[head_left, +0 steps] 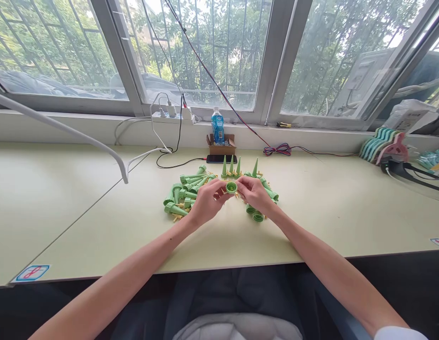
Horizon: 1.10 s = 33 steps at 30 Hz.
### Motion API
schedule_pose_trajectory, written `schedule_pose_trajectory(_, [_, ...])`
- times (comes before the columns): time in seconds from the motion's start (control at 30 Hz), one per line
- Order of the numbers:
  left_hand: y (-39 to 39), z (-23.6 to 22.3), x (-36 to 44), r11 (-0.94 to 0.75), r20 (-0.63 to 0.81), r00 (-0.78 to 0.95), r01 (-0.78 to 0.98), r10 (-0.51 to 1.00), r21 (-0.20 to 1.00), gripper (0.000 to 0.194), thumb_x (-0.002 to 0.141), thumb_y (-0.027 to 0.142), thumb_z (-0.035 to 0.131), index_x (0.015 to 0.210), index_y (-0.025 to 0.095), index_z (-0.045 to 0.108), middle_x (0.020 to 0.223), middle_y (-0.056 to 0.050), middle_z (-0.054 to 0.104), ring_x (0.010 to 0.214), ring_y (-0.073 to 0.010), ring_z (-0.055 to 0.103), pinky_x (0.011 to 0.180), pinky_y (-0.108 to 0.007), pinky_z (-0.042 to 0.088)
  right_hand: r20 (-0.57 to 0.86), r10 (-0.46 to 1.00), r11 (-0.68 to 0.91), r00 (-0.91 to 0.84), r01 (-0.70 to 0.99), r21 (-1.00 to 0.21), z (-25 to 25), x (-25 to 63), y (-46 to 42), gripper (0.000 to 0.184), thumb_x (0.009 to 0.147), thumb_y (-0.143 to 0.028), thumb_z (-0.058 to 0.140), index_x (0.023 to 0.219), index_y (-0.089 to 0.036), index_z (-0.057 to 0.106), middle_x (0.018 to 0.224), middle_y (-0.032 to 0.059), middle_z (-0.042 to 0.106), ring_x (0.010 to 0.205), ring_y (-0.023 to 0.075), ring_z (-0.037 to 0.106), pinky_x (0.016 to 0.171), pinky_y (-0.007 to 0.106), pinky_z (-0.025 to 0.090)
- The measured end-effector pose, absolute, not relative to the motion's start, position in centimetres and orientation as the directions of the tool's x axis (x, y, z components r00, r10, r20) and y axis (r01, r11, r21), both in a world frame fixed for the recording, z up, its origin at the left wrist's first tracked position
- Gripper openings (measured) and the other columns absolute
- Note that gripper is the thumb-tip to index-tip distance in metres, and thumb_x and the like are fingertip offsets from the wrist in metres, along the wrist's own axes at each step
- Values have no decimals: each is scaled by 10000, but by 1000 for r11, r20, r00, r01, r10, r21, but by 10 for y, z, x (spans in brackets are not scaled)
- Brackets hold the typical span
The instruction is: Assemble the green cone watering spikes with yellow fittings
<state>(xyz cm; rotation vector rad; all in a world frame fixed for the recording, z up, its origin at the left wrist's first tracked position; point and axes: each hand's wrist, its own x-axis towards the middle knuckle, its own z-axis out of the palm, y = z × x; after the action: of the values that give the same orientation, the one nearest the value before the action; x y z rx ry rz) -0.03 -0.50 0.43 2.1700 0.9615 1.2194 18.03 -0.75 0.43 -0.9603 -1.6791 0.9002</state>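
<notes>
A green plastic watering spike (231, 188) is held above the table, its round open end turned toward me. My left hand (211, 199) grips it from the left with thumb and fingers closed. From the other side, my right hand (255, 192) pinches at its right edge; whatever small part may lie under those fingertips is hidden. Left of my hands lies a pile of green spikes (176, 208) mixed with small yellow valve pieces (177, 217). More green spikes (258, 216) lie beside and beneath my right hand. Several spikes (231, 166) stand point-up just beyond my hands.
Behind the spikes lie a phone (221, 159) on a cable and a small cardboard box (222, 148) with a blue-labelled bottle (218, 125). A coiled cable (277, 149) rests right of them. Hangers (382, 145) and a black strap (414, 172) sit far right. A white bar (63, 125) crosses upper left.
</notes>
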Motion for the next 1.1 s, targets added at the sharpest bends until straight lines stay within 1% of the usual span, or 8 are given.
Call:
schedule_pose_trajectory(0.17, [-4,5,0,-544,431,370,296,823,785,264,815,428,654,957,210,608,870,-28,586,601,-117,581,495,-236,496,427,885,458,-188,180,-870,2,180,-7,333,898,-478,525,733,-189,515,580,-33,434,489,90,375,462,233,322])
schedule_pose_trajectory(0.27, [-3,5,0,-405,313,371,204,874,891,361,782,437,688,1011,207,529,830,-17,587,551,-124,593,432,-239,483,441,884,466,-157,204,-861,1,181,-7,332,905,-476,515,735,-191,505,585,-31,436,494,91,376,469,233,322])
schedule_pose_trajectory(0.37, [-3,7,1,-232,178,393,92,902,968,338,818,478,640,928,189,503,744,-13,585,557,-144,606,440,-257,496,451,882,471,-138,218,-855,2,181,-7,330,911,-475,506,741,-192,501,587,-31,428,501,93,376,476,234,322])
schedule_pose_trajectory(0.43, [-2,9,0,-116,90,412,37,907,993,357,856,518,577,838,165,524,701,-28,590,546,-138,594,456,-258,491,465,875,485,-137,221,-846,2,181,-7,318,914,-460,505,746,-190,505,593,-28,428,514,97,382,482,234,320])
schedule_pose_trajectory(0.53, [-1,13,-1,54,-42,454,-13,890,998,488,868,590,517,735,125,578,674,-60,600,521,-124,573,467,-250,467,484,862,506,-148,228,-832,1,180,-8,293,917,-432,508,754,-188,515,603,-24,433,531,100,392,490,233,322])
schedule_pose_trajectory(0.67, [-3,17,-1,229,-183,556,-13,811,973,582,854,643,495,764,88,650,682,-77,611,528,-123,560,482,-249,457,493,853,522,-171,240,-818,0,180,-9,270,919,-406,505,762,-186,522,607,-27,436,528,96,393,498,231,328])
schedule_pose_trajectory(0.77, [-4,18,0,269,-206,576,-25,791,963,564,852,623,520,806,79,659,695,-77,614,529,-124,552,491,-256,457,495,850,526,-182,242,-815,0,179,-10,263,917,-399,504,764,-185,523,610,-27,440,526,94,396,496,231,329])
schedule_pose_trajectory(1.1, [0,11,-2,278,-169,598,-95,784,956,479,861,550,569,811,79,639,714,-89,624,546,-128,557,508,-260,456,486,854,519,-185,246,-819,-1,179,-11,259,907,-394,510,750,-188,511,604,-26,448,523,96,397,492,231,332])
